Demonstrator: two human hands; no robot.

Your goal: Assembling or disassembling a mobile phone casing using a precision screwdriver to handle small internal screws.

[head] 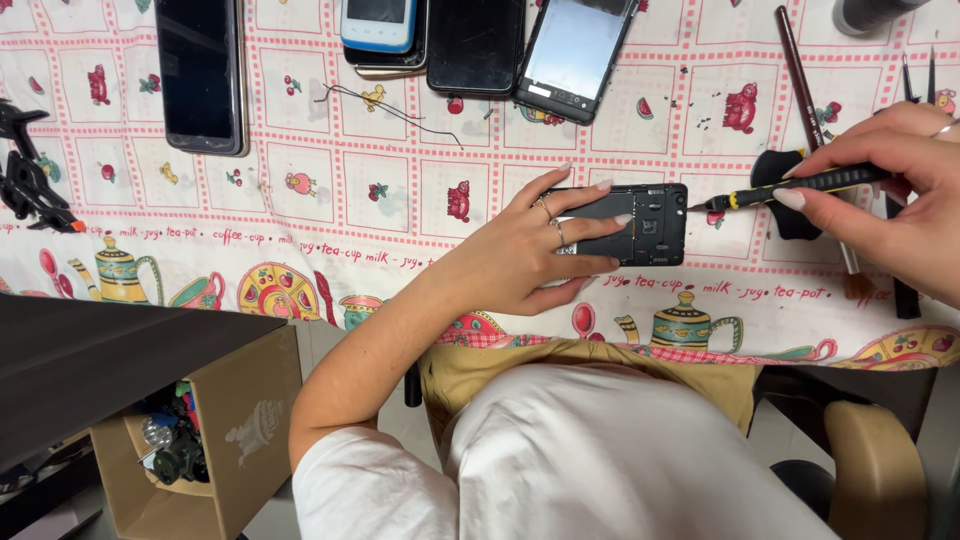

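Observation:
A small black phone [650, 225] with its back cover off lies near the table's front edge. My left hand [530, 245] rests on its left part and holds it flat, fingers spread over the casing. My right hand [895, 195] grips a black and yellow screwdriver [790, 187] that lies almost level. The screwdriver's tip [692, 207] touches the phone's right edge. Rings show on both hands.
Several phones lie along the table's far edge: a large dark one [200, 72], a white and blue one [378, 22], a black one [476, 45], a grey-screened one [575, 55]. A thin wire [390, 108], a brown brush [805, 80] and a black clamp [28, 185] lie on the patterned tablecloth [330, 190]. A cardboard box [235, 430] stands below left.

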